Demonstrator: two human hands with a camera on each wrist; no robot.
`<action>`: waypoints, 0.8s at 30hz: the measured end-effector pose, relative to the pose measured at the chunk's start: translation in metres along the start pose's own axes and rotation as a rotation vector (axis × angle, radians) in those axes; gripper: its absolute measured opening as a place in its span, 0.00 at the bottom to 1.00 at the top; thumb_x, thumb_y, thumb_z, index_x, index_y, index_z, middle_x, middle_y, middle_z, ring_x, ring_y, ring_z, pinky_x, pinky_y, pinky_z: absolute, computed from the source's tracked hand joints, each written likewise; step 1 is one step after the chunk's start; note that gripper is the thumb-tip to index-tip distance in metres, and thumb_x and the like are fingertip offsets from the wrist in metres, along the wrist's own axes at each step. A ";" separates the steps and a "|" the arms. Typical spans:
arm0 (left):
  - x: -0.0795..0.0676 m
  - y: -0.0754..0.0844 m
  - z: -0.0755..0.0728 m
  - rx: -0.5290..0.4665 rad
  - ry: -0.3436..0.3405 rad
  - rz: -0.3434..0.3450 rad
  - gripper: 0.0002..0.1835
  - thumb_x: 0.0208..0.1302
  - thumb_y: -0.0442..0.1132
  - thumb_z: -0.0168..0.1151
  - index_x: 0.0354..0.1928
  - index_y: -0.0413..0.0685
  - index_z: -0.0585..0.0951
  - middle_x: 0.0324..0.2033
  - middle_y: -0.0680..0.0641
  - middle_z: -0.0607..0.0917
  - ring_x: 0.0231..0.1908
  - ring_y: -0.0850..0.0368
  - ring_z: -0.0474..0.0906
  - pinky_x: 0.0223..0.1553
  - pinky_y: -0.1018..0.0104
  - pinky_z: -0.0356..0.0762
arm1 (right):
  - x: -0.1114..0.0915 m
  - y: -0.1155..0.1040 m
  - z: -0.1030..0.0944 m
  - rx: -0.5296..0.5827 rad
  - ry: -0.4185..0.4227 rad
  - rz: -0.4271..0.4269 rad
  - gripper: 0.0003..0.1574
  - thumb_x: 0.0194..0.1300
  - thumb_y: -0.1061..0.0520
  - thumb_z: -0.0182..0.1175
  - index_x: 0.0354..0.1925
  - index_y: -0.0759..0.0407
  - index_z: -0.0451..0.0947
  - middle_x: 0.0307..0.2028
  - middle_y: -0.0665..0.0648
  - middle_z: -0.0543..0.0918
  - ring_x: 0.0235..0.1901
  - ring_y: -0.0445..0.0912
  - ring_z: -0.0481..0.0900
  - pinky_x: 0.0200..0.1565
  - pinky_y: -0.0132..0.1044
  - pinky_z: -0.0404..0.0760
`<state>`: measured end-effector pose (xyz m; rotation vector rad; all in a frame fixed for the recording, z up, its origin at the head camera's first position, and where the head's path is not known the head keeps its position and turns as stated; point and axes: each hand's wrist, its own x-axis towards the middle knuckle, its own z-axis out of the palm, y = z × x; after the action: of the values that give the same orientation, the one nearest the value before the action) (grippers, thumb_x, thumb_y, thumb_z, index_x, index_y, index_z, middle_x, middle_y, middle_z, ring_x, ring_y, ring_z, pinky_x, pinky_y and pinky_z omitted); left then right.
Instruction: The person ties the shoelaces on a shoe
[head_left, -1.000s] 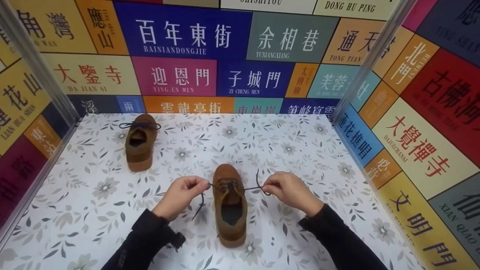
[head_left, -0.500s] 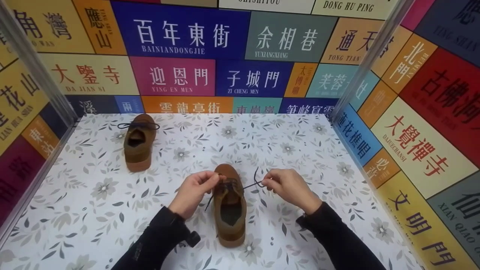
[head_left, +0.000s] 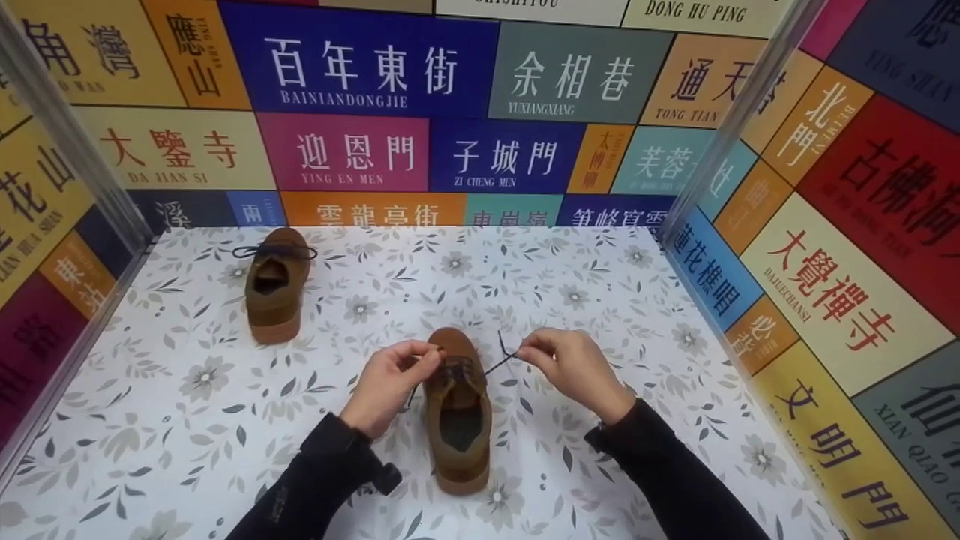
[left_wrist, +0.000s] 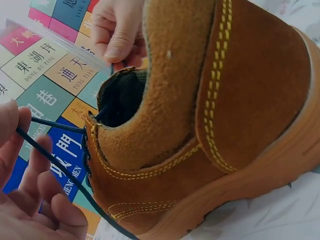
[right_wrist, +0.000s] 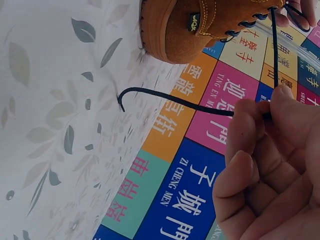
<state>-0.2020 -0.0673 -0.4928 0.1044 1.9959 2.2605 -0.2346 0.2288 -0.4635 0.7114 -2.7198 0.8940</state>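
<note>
A brown suede lace-up shoe (head_left: 459,397) stands on the table, toe pointing away from me, with yellow stitching and dark laces. My left hand (head_left: 390,382) is at the shoe's left side near the eyelets. Its thumb and fingertips pinch one lace (left_wrist: 57,122), which forms a narrow bend at the fingers in the left wrist view. Off to the right of the shoe, my right hand (head_left: 574,371) pinches the other lace (right_wrist: 275,50). That lace runs taut from the eyelets, and its loose end curves out beyond the fingertips.
A matching brown shoe (head_left: 277,307) sits at the back left, its laces tied in a bow. White flower-patterned sheeting (head_left: 600,300) covers the table. Colourful panels with printed characters (head_left: 360,67) wall in the back and both sides.
My left hand has moved right and in towards the eyelets, bringing its lace closer to the shoe. My right hand has shifted slightly left and away from me, still pinching its lace.
</note>
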 end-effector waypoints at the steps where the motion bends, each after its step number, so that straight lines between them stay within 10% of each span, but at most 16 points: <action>1: -0.001 0.000 0.001 0.016 0.016 0.007 0.12 0.74 0.37 0.69 0.50 0.35 0.87 0.40 0.47 0.89 0.41 0.55 0.82 0.48 0.63 0.83 | 0.003 -0.003 0.001 -0.005 0.013 -0.005 0.05 0.72 0.49 0.70 0.38 0.46 0.90 0.32 0.43 0.90 0.28 0.36 0.79 0.35 0.34 0.79; 12: -0.004 -0.003 0.012 0.141 0.089 0.132 0.12 0.76 0.40 0.67 0.53 0.39 0.84 0.49 0.37 0.91 0.48 0.49 0.88 0.48 0.69 0.85 | 0.040 -0.039 0.019 0.057 0.077 -0.113 0.13 0.77 0.53 0.66 0.52 0.57 0.90 0.45 0.55 0.92 0.39 0.47 0.88 0.44 0.43 0.88; 24: 0.001 -0.003 0.010 -0.120 0.171 0.118 0.14 0.74 0.27 0.64 0.57 0.32 0.78 0.55 0.34 0.88 0.45 0.48 0.90 0.50 0.67 0.87 | 0.058 -0.058 0.035 0.325 -0.046 -0.026 0.23 0.85 0.49 0.52 0.64 0.59 0.84 0.60 0.58 0.88 0.59 0.52 0.86 0.61 0.51 0.85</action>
<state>-0.2013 -0.0566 -0.4945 0.0171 1.9745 2.5369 -0.2570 0.1450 -0.4430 0.8314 -2.6239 1.3476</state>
